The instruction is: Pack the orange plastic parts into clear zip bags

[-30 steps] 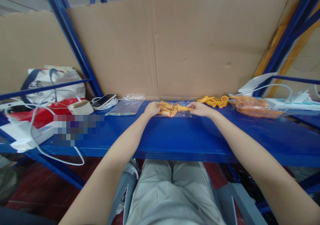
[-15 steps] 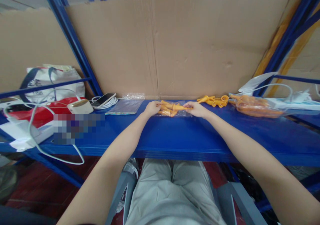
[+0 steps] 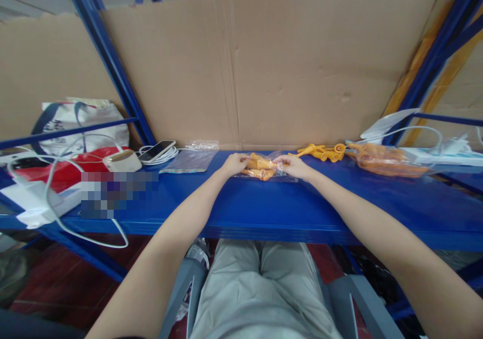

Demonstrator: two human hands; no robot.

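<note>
A clear plastic bag with orange plastic pieces in it lies on the blue shelf, between my two hands. At its left end, my left hand is closed on the bag. My right hand pinches the right end, its fingertips over the film. Glare and the fingers hide the exact shape of the pieces. Just beyond my right hand is a small heap of loose orange pieces.
A fuller bag of orange pieces lies at the right by a white power strip. On the left are flat plastic bags, a phone on a coiled cable, a power bank and a cloth bag. Cardboard walls the back.
The orange piece stretched between both hands now sits among the others within the bag's outline. Both hands have shifted slightly; the bag has moved a little right and nearer.
</note>
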